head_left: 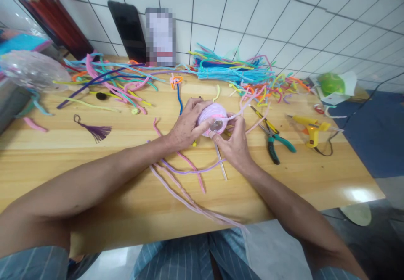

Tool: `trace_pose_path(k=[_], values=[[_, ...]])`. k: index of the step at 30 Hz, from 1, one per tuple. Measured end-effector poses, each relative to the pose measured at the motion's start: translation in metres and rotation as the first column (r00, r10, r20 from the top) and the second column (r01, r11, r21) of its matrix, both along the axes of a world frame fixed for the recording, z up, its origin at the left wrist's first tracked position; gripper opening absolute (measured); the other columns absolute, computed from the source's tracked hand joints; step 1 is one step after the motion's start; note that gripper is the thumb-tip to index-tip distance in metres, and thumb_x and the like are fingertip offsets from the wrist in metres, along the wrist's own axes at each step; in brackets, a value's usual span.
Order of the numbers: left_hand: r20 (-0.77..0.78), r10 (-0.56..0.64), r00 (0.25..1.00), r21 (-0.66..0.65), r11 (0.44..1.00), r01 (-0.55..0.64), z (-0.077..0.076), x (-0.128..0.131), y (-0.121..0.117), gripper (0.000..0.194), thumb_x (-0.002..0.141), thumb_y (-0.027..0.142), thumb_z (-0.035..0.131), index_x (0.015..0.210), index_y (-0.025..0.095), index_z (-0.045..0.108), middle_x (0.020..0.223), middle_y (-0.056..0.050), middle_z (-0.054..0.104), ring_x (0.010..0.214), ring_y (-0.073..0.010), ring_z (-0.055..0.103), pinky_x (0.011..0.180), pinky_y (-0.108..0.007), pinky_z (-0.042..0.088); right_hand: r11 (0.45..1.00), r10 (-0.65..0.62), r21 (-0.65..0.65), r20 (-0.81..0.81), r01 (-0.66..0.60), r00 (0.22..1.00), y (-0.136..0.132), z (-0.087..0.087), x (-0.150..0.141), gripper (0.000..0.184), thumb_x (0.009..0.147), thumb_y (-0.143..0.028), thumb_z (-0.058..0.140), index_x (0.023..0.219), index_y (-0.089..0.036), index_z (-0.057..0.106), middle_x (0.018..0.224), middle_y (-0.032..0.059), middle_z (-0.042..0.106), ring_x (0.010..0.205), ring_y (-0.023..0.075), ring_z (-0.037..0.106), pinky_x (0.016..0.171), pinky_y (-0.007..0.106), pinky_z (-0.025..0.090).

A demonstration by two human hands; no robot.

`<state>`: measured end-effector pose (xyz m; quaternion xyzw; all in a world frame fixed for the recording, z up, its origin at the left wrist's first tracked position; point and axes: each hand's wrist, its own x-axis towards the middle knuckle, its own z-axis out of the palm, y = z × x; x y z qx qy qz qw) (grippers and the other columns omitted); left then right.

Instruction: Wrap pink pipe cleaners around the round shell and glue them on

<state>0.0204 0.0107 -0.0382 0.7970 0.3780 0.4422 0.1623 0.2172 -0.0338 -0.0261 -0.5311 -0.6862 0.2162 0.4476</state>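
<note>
Over the middle of the table, my left hand is wrapped around the left side of a small ball wound with lilac pipe cleaner. A pink band and a clear, shiny patch show on the ball's near side. At its right edge my right hand is closed on a lilac pipe cleaner, whose free end slants up to the right. Its fingertips are partly hidden. Below the hands lie a clear glue stick, a purple pipe cleaner and a pink pipe cleaner.
Pliers and a yellow glue gun lie on the right. A bundle of blue pipe cleaners runs along the back by the tiled wall. Two phones lean there, one a black phone. A purple tassel lies left.
</note>
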Motion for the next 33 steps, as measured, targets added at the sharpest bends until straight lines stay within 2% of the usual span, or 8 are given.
trace_pose_path(k=[13, 21, 26, 33], values=[[-0.011, 0.004, 1.0, 0.004, 1.0, -0.004, -0.0021, -0.0006, 0.0011, 0.058, 0.109, 0.059, 0.043, 0.15, 0.018, 0.053, 0.141, -0.015, 0.057, 0.139, -0.0279, 0.052, 0.123, -0.049, 0.043, 1.0, -0.015, 0.006, 0.011, 0.015, 1.0, 0.0003, -0.0019, -0.0013, 0.049, 0.08, -0.036, 0.076, 0.116, -0.027, 0.044, 0.115, 0.0062, 0.056, 0.111, 0.0255, 0.06, 0.099, 0.047, 0.055], [-0.001, 0.014, 1.0, 0.014, 1.0, -0.014, -0.0012, -0.0007, -0.0026, 0.056, 0.109, 0.056, 0.046, 0.15, 0.018, 0.053, 0.141, -0.016, 0.056, 0.138, -0.0273, 0.053, 0.123, -0.048, 0.044, 1.0, 0.018, -0.006, 0.013, -0.018, 1.0, 0.0025, -0.0003, 0.0, 0.054, 0.08, -0.038, 0.076, 0.122, -0.025, 0.044, 0.123, 0.0107, 0.057, 0.114, 0.0279, 0.061, 0.1, 0.049, 0.056], [0.013, 0.012, 1.0, 0.019, 1.0, -0.012, -0.0024, 0.0002, -0.0015, 0.058, 0.109, 0.057, 0.045, 0.149, 0.016, 0.054, 0.14, -0.017, 0.056, 0.136, -0.028, 0.054, 0.122, -0.048, 0.044, 1.0, -0.004, 0.011, 0.016, 0.004, 1.0, 0.0039, -0.0035, -0.0013, 0.053, 0.081, -0.039, 0.076, 0.122, -0.027, 0.044, 0.122, 0.0095, 0.057, 0.114, 0.0275, 0.061, 0.102, 0.05, 0.056], [0.009, 0.01, 1.0, 0.0, 1.0, -0.01, -0.0012, 0.0002, -0.0017, 0.057, 0.109, 0.058, 0.045, 0.149, 0.019, 0.053, 0.139, -0.016, 0.056, 0.136, -0.0292, 0.053, 0.121, -0.052, 0.044, 0.999, -0.011, 0.042, 0.043, 0.009, 0.999, 0.0049, -0.0051, -0.0013, 0.056, 0.08, -0.039, 0.077, 0.124, -0.026, 0.044, 0.122, 0.0099, 0.058, 0.116, 0.0281, 0.061, 0.101, 0.05, 0.056]])
